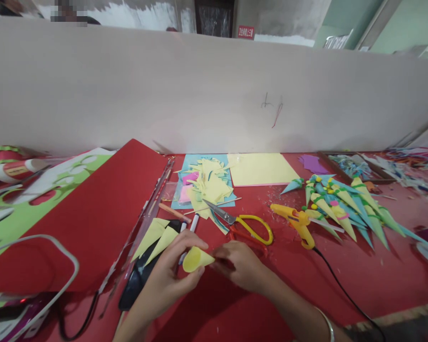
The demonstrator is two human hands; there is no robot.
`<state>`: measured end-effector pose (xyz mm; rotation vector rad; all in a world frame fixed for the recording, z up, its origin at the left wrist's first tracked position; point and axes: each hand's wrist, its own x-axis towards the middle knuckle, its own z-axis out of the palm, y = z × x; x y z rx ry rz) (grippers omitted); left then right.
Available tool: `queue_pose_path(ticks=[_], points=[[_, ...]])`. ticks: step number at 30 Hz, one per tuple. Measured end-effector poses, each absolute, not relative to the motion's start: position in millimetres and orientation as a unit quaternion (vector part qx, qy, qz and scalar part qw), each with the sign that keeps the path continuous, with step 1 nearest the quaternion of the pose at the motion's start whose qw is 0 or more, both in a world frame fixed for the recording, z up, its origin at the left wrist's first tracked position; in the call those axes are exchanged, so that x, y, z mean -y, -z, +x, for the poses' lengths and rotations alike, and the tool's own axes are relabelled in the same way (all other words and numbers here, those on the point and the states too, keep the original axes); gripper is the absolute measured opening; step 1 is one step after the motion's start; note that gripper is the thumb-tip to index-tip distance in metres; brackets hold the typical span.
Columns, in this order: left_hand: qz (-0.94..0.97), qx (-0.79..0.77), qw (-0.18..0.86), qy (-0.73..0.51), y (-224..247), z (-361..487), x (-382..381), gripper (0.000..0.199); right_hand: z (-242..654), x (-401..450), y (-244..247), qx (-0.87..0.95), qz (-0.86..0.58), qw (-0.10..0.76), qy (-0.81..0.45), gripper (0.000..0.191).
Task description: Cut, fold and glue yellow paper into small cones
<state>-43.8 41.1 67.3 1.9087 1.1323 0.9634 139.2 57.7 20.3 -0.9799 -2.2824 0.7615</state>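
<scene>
1. Toward the desk's (pixel 292 270) near edge, left hand (pixel 174 270): fingers clamped on yellow cone (pixel 195 259).
2. Right hand (pixel 241 263) at cone's tip; cannot tell whether fingers grip.
3. Over-squeezing could crease it.

Two hands, one left hand (pixel 180 266) and one right hand (pixel 240 266); one yellow paper cone (pixel 199 260) between them; more than ten piled cones (pixel 344 213), too overlapped for an exact count; one glue gun (pixel 300 223); one pair of scissors (pixel 228 217) with two handle loops; at least two yellow pieces (pixel 163 244); one bracelet (pixel 329 323); one red sign (pixel 246 32).
</scene>
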Motion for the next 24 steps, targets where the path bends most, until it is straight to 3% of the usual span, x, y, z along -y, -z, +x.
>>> queue_pose_path(ticks=[12, 18, 24], points=[[0.674, -0.489, 0.398, -0.383, -59.2, -39.5, -40.3, 0.027, 138.8, -56.7, -26.8, 0.796, -0.356, 0.315, -0.374, 0.033], [0.638, -0.489, 0.448, -0.391, -56.4, -33.4, -41.6, 0.031, 139.7, -57.1, -25.3, 0.785, -0.36, 0.357, -0.356, 0.024], [0.602, -0.471, 0.492, -0.417, -58.2, -24.1, -42.2, 0.035, 143.2, -57.9, -13.0, 0.773, -0.386, 0.413, -0.289, 0.029]])
